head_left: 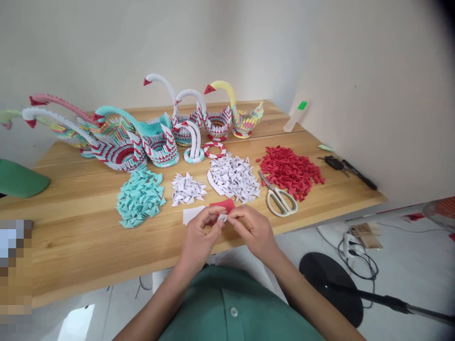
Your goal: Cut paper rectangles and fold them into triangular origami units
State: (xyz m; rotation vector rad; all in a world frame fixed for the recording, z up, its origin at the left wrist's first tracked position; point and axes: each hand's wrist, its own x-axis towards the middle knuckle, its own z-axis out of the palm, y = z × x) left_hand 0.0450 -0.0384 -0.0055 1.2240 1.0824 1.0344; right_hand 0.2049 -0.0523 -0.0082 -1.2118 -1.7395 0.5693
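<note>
A small folded piece of white paper (pixel 222 217) is pinched between my left hand (pixel 202 233) and my right hand (pixel 254 231), close to the table's front edge. Both hands are closed at the fingertips on it. Just behind them lie a red sheet of paper (pixel 223 205) and a white sheet of paper (pixel 192 214), each partly covered by my fingers. Beyond is a small heap of white folded paper triangles (pixel 187 188), with a larger white heap (pixel 235 177) to its right. Scissors with white handles (pixel 279 196) rest to the right of my right hand.
Turquoise triangles (pixel 140 196) are heaped at left, red triangles (pixel 289 170) at right. Several paper swans (pixel 161 147) and a red-and-white paper ring (pixel 214 150) stand behind. Keys (pixel 334 163) and a black pen-like object (pixel 359 175) lie far right. A green object (pixel 23 179) is at left.
</note>
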